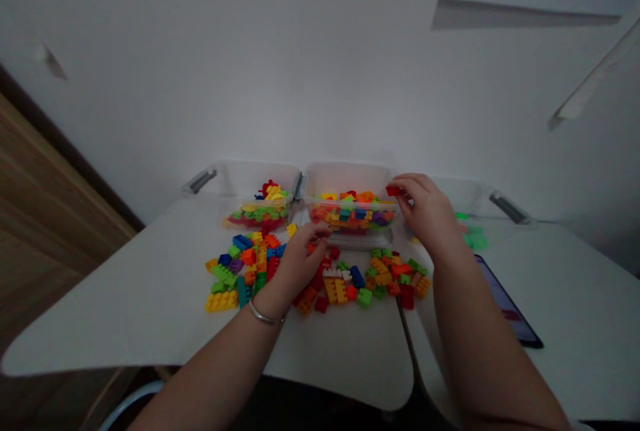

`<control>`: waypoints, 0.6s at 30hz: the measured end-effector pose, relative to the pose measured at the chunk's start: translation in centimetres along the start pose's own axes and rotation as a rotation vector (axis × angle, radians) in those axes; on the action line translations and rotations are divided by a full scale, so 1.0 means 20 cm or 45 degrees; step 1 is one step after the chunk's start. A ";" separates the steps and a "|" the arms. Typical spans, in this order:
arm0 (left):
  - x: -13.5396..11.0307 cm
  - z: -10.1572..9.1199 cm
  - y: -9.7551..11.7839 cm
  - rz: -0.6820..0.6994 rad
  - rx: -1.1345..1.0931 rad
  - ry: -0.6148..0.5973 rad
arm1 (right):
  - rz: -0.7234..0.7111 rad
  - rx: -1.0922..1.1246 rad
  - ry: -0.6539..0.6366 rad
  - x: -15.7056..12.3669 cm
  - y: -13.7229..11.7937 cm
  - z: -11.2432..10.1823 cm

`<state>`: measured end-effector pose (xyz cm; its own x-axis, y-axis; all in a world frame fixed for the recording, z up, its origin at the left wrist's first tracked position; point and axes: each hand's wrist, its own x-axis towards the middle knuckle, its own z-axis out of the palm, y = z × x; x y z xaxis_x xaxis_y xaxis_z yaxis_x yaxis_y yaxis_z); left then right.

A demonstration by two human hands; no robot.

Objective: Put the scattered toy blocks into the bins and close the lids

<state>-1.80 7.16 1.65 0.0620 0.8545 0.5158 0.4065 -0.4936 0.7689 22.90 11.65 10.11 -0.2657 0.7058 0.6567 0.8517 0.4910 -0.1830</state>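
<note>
My right hand [423,211] pinches a small red toy brick [393,190] at the right rim of the middle clear plastic box [350,171]. That box holds many mixed-colour bricks. Over the loose brick pile [260,257] hovers my left hand [303,257], a metal bangle on its wrist. Its fingers are bent, with thumb and fingertips apart, and I see nothing between them. Bricks in yellow, green, red, orange and blue lie below and on both sides of it, some hidden under the hand.
To the left stands another clear box [240,177] with flower-like pieces in it. A third clear box [465,191] with green pieces is partly hidden behind my right arm. A phone or tablet [507,304] lies on the white table [150,297]. A wall [300,71] rises behind.
</note>
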 end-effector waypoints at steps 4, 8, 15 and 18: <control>0.00 0.00 -0.01 0.010 0.007 0.012 | 0.030 -0.036 -0.203 0.01 0.03 0.04; 0.00 0.00 -0.01 0.012 0.020 0.014 | 0.016 -0.145 -0.448 0.01 -0.01 0.03; 0.00 0.00 -0.02 0.023 -0.027 0.016 | 0.099 -0.269 -0.564 0.01 -0.08 0.02; 0.00 0.00 -0.02 -0.016 -0.038 0.020 | 0.018 -0.251 -0.457 0.00 -0.09 0.00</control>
<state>-2.03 7.36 1.27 0.0428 0.8583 0.5113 0.3798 -0.4873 0.7863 21.38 10.79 10.46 -0.3644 0.8623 0.3517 0.9174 0.3974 -0.0237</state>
